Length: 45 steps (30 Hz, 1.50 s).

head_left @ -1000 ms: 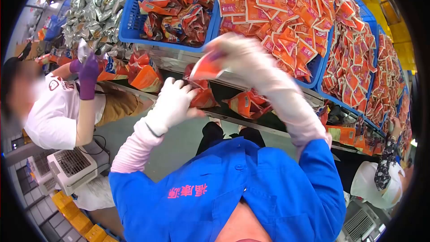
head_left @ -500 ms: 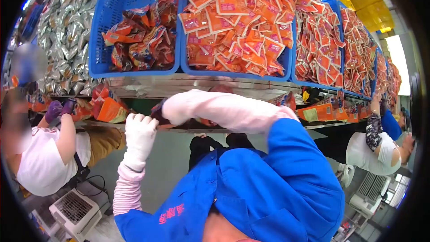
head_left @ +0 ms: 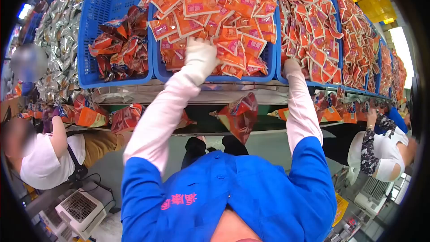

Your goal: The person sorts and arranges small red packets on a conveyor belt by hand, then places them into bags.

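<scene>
My left hand [head_left: 200, 56], in a white glove, reaches into the blue basket [head_left: 156, 69] of orange sachets [head_left: 201, 6]; its fingertips are hidden among the sachets. My right hand [head_left: 293, 66] is at the near left corner of the neighbouring basket of red-orange sachets [head_left: 313, 31], its fingers out of sight. Between my forearms, a red and brown bag [head_left: 242, 114] stands on the green conveyor belt [head_left: 206, 118]. Another red bag [head_left: 127, 117] lies on the belt to the left of my left forearm.
A blue basket [head_left: 85, 40] with several dark red bags is at the left, beside a heap of silver packets [head_left: 58, 40]. Co-workers in white stand at the far left [head_left: 40, 152] and far right [head_left: 385, 152]. A metal ledge separates baskets and belt.
Both hands have moved from the belt up to the baskets, the left one up and right, the right one far to the right. A red bag now shows between my forearms.
</scene>
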### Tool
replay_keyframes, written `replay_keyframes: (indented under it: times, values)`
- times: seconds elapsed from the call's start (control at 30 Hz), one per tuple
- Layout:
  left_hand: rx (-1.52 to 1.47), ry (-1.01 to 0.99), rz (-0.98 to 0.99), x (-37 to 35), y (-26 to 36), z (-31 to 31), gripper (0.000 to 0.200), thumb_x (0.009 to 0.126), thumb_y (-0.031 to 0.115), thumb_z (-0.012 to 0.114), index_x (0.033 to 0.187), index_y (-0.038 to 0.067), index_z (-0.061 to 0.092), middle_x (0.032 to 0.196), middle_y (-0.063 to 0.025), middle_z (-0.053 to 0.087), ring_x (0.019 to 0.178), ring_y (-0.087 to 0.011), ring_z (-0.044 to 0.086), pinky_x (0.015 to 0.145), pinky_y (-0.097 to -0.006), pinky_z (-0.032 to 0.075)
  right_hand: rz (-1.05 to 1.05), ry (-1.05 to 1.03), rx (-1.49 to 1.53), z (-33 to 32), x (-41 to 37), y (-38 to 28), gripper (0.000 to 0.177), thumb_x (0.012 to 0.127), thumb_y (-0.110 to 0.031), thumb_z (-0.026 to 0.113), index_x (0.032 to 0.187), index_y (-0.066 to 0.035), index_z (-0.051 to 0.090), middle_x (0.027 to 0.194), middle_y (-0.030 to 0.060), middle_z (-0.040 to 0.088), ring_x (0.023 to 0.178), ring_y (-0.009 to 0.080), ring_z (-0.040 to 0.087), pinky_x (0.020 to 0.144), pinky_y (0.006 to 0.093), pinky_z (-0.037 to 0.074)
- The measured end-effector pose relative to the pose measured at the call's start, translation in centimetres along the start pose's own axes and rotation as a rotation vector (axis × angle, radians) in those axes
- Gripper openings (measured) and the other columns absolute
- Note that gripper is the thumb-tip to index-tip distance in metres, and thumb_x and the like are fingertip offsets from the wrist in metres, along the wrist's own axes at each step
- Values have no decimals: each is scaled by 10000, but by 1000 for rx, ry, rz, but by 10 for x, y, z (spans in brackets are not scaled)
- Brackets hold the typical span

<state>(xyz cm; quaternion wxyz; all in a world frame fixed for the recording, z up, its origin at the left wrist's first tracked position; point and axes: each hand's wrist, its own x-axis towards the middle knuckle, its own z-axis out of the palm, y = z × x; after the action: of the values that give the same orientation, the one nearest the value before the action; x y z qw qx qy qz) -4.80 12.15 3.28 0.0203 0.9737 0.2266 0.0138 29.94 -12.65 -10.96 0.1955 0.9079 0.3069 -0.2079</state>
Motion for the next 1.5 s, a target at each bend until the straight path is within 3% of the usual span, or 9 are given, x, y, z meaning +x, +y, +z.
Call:
replay_keyframes:
  times: [0.23, 0.43, 0.7, 0.8, 1.07, 1.17, 1.23, 1.4, 1.5]
  values:
    - [-289, 233, -84, -53, -36, -3, 143, 857, 151, 733, 963, 56, 719, 1154, -56, 709, 1071, -290, 665, 926, -448, 523, -181, 384, -103, -30, -31, 28, 249, 935, -205, 617, 1058, -65, 780, 1049, 219, 755, 1016, 411, 724, 899, 497, 577]
    - [-776, 432, -307, -215, -100, -99, 98, 818, -84, 613, 910, -49, 610, 1204, -181, 672, 1048, -238, 660, 873, -291, 506, -568, 263, 1678, -145, -147, -80, 199, 988, -64, 573, 1164, -62, 665, 1046, 31, 695, 870, 78, 613, 772, 243, 496]
    - [25, -268, -365, -279, -133, -53, 271, 847, 340, 760, 929, 85, 713, 909, -99, 718, 868, -271, 676, 811, -418, 458, -1287, -47, 1270, -171, -315, -396, 281, 876, 60, 617, 1086, -104, 706, 985, 82, 725, 918, 211, 710, 837, 315, 539]
    - [-77, 44, -120, -314, -147, -57, 301, 837, 390, 764, 869, 93, 731, 761, -61, 682, 871, -241, 650, 938, -444, 434, -1599, -56, 409, -138, -322, -457, 177, 869, -144, 665, 1015, -80, 741, 958, 166, 747, 957, 351, 730, 843, 402, 579]
    - [-158, 121, -3, -339, -141, -12, 32, 746, 146, 702, 762, 120, 712, 700, -32, 636, 758, -215, 647, 971, -470, 488, -1231, -352, -267, -63, -350, -584, 244, 885, -197, 660, 1088, -109, 763, 1045, 159, 751, 982, 339, 716, 876, 452, 557]
    - [-43, 41, -85, -339, -163, -42, 83, 731, 179, 738, 774, 113, 713, 712, -42, 647, 789, -225, 658, 1000, -478, 468, -1216, -407, -485, -48, -320, -563, 264, 891, -199, 645, 1113, -121, 764, 1072, 150, 750, 998, 337, 705, 901, 461, 546]
    - [-39, -30, -30, -339, -178, -52, 114, 732, 189, 773, 789, 105, 719, 712, -53, 648, 810, -236, 660, 1025, -498, 447, -1522, -213, 342, -168, -315, -425, 339, 910, -162, 641, 1236, -183, 732, 1093, 144, 755, 1012, 321, 724, 901, 437, 560]
    - [-178, 213, 16, -218, -133, -87, 193, 771, 187, 807, 897, 92, 695, 865, -55, 683, 889, -262, 652, 954, -456, 460, -286, 424, 555, -192, -193, -113, 264, 892, -90, 633, 1136, -62, 730, 1009, 167, 756, 943, 260, 738, 841, 344, 566]
    - [-306, 193, 118, -92, -66, -41, 209, 836, 258, 762, 968, 104, 711, 936, -73, 707, 963, -295, 669, 912, -426, 479, 46, 70, 59, -99, -80, 5, 498, 861, -303, 708, 1301, -77, 652, 1198, 208, 716, 1119, 363, 690, 924, 461, 543]
